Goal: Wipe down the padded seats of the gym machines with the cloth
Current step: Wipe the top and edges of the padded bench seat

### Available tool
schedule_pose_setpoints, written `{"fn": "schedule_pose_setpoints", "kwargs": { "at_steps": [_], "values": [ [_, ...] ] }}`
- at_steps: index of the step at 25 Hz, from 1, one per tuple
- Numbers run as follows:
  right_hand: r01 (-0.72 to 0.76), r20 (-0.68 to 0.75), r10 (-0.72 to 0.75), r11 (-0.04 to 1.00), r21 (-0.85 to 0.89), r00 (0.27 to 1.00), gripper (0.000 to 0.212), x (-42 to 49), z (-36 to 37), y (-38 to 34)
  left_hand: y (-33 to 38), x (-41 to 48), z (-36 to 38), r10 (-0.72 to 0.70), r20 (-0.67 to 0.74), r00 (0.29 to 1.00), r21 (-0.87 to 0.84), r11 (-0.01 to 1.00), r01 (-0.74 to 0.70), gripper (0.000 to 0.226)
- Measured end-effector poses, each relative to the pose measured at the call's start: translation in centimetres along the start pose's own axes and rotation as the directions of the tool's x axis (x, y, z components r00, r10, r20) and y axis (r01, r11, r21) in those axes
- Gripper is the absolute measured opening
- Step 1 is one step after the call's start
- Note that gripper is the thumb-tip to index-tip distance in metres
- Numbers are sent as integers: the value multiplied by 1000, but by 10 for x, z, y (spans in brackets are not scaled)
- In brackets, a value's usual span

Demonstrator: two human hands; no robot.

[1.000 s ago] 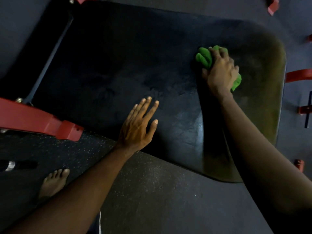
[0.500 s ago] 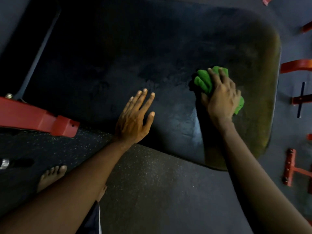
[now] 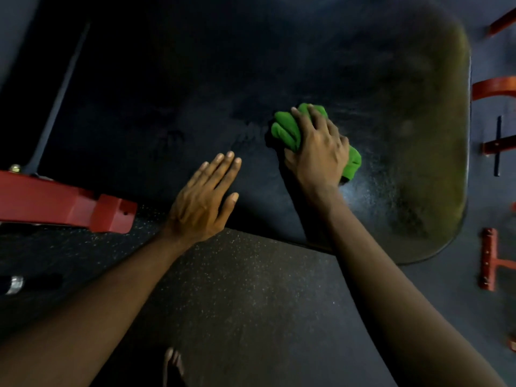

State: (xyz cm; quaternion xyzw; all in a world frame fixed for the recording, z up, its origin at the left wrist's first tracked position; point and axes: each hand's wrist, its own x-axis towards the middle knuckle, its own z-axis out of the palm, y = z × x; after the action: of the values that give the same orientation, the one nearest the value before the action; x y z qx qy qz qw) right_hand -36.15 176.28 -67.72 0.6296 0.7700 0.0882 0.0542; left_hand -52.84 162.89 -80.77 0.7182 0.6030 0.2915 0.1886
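Your right hand (image 3: 318, 152) is curled over the bunched green cloth (image 3: 287, 129), gripping it and pressing it down near the middle of the black padded seat (image 3: 307, 65). Your left hand (image 3: 203, 202) lies flat, fingers straight and close together, holding nothing, on the near edge of the seat just left of the cloth.

The main risk is patchy coverage. The cloth is wadded into a small lump, so each pass probably touches only a narrow strip. The dull, yellowish band along the right edge and the dark far-left part could easily be missed.

The surface beside your right wrist shines as if damp. If so, a left palm leaning so close to the edge could slide off toward the floor (image 3: 251, 303). That palm also covers a patch the cloth cannot reach until you lift it. A wide sweep leftward could knock your knuckles on the red metal arm (image 3: 64, 202).
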Motion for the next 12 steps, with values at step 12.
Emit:
{"fn": "schedule_pose_setpoints", "kwargs": {
  "at_steps": [12],
  "values": [
    [192,-32,-192,981,-14,981,65,-3,9,-12,-4,-5,19,21,-220,975,3,1000,-20,57]
  ]
}}
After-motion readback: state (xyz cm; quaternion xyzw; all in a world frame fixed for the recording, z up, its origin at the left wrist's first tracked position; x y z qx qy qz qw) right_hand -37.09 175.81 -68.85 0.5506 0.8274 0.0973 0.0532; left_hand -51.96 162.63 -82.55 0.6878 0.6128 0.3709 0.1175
